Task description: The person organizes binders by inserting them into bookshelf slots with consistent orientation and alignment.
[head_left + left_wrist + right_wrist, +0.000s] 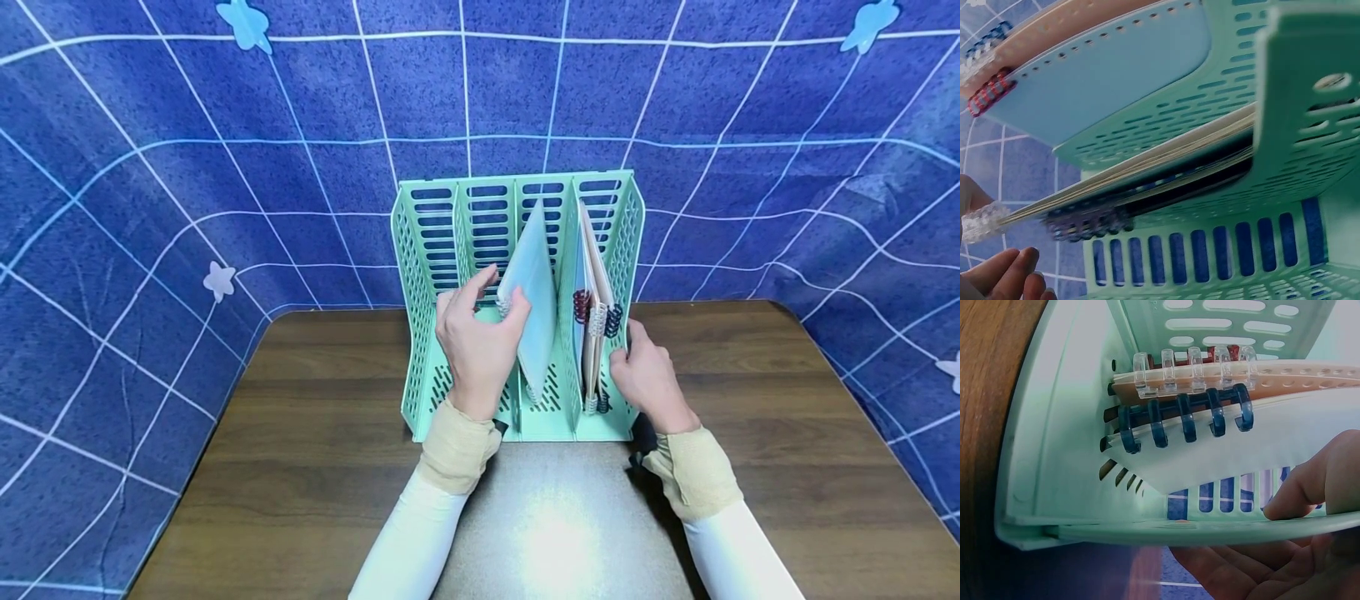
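Observation:
A mint-green file rack [547, 429] with several upright compartments stands on the table. My right hand [651, 375] grips its right side wall, thumb inside and fingers outside, as the right wrist view shows. In the compartment second from the right leans a light blue loose-leaf notebook [534, 292] with clear rings [984, 224]. A set of dark purple rings [1088, 225] lies beside them. My left hand [480, 342] is at this notebook's ringed edge, thumb and fingers spread apart around the clear rings.
The rightmost compartment holds several ring notebooks [592, 292], with red, clear and dark blue rings [1185, 417]. The two left compartments show bare slotted walls [435, 225]. Brown wooden table [322, 400] extends on both sides. A blue gridded cloth [330, 92] hangs behind.

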Motion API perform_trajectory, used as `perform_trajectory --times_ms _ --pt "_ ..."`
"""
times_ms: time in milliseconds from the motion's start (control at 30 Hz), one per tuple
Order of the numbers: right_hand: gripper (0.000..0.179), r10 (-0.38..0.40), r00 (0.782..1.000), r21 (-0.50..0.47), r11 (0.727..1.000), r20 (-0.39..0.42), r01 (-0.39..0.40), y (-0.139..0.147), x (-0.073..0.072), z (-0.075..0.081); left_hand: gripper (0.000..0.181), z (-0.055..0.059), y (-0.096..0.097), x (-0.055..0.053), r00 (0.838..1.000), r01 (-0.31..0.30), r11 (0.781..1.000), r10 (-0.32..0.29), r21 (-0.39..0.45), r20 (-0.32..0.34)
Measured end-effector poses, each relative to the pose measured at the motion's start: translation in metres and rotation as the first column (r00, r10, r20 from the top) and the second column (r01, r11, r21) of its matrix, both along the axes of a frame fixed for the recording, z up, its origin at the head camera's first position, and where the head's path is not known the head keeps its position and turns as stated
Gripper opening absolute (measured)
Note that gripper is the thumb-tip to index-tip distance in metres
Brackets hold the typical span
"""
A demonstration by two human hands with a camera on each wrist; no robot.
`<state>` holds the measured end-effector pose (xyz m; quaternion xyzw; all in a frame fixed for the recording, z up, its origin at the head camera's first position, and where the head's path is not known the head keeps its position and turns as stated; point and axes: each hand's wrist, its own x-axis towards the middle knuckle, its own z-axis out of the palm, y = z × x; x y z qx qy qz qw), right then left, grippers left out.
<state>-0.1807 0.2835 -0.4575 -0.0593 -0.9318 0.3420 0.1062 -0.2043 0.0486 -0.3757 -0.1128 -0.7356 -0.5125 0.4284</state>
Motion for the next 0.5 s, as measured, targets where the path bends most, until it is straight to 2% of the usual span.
perform_trajectory --times_ms 367,500 --pt "0.058 0.012 0.999 -0.008 1.0 0.033 -0.012 -0.001 0.0 -0.003 0.032 0.018 -0.019 0.01 0.998 0.037 0.999 -0.037 -0.013 -0.059" --pt "0.059 0.038 0.997 -0.023 0.999 0.067 -0.036 0.0 0.001 -0.004 0.027 0.024 -0.035 0.011 0.999 0.048 0.998 -0.048 -0.029 -0.015"
